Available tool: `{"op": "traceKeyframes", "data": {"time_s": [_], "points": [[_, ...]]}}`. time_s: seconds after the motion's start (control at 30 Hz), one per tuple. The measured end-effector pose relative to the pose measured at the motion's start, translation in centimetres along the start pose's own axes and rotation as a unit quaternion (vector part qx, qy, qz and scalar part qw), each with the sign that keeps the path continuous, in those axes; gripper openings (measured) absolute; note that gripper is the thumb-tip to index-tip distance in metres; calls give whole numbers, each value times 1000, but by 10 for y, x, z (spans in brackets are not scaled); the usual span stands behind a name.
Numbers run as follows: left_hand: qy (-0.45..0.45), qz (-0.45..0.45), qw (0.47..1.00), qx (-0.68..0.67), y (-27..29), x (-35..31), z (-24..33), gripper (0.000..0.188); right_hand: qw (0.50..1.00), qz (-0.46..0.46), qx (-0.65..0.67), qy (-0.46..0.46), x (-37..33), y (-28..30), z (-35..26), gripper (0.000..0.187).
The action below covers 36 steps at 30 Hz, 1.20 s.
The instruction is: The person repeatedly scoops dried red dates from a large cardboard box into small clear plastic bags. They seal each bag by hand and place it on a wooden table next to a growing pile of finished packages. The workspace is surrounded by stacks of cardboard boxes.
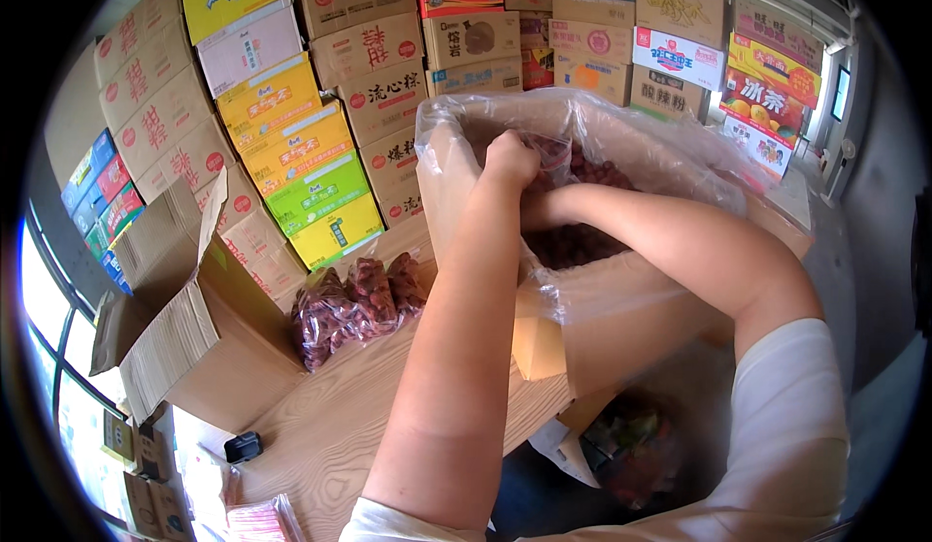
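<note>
Shiny clear plastic against matt brown cardboard

The crinkled plastic liner [680, 134] gleams over the large carton [641, 333] of dull cardboard. The tabletop [320, 426] looks smooth and wood-grained; glossy see-through plastic bags [367, 295] lie toward its far edge, and an open carton [248, 348], matt with faintly ribbed flaps, stands at its left edge.

A plain, off-white shirt [728, 520] was worn. Its right sleeve [788, 416] was softly creased and cut short, ended near the elbow; its left sleeve [403, 525] was shown only in part. Beyond the shirt, the left forearm [447, 377], right forearm [670, 236] and left grip [512, 161] were left uncovered.
</note>
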<state>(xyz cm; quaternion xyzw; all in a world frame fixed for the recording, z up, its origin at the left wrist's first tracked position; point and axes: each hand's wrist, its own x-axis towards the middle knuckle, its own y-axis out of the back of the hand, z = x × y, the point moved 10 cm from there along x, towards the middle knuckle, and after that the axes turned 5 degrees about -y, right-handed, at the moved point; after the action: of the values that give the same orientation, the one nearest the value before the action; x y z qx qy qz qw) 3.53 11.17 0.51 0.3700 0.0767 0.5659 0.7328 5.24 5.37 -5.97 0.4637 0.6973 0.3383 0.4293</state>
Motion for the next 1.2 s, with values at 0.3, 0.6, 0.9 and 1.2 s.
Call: {"op": "traceKeyframes", "data": {"time_s": [0.3, 0.6, 0.9, 1.2], "points": [[-3, -2, 1000, -9, 1, -4, 4, 34, 999, 4, 30, 21, -13, 1, -6, 51], [9, -6, 1000, 4, 7, -10, 7, 35, 999, 17, 46, 17, -33, 2, -12, 52], [-2, 15, 997, -72, 4, -4, 2, 30, 991, -44, 118, -38, -35, -5, 3, 62], [-3, 17, 998, -66, 3, -2, -1, 33, 995, -55, 68, -42, -56, 3, -17, 50]]}}
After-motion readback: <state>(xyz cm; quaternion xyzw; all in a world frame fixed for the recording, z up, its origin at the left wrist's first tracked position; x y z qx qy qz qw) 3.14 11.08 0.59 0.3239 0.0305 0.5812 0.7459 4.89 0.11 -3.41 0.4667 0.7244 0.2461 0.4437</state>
